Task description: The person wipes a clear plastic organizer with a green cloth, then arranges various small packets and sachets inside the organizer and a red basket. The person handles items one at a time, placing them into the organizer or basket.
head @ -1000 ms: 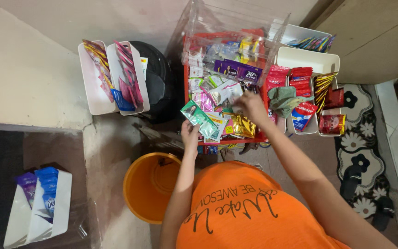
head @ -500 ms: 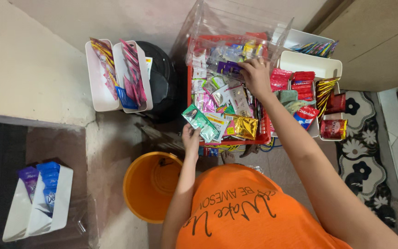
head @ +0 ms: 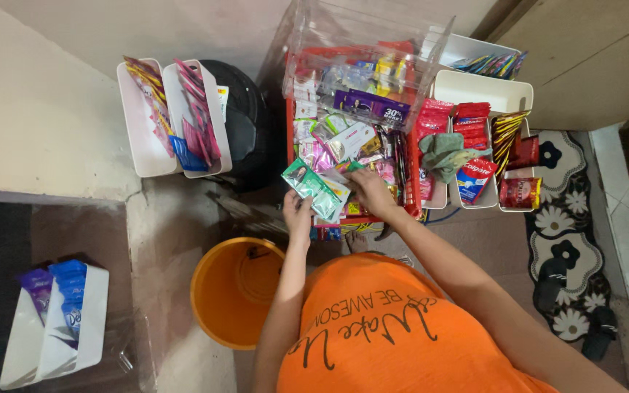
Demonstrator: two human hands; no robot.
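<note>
Item: green sachet strip (head: 313, 188), over the red tray (head: 290, 156) front edge. My left hand (head: 298, 211) pinches its lower end; my right hand (head: 370, 191) closes around neighbouring sachets. Best handled flat, unfolded.

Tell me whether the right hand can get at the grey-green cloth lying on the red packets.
Probably yes: the right hand sits among the sachets just beside the cloth, which lies on top, uncovered, with nothing between them.

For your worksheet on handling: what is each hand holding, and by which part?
Left hand holds green sachets by their lower end. Right hand touches them from the right; whether its grip is closed cannot be told.
</note>
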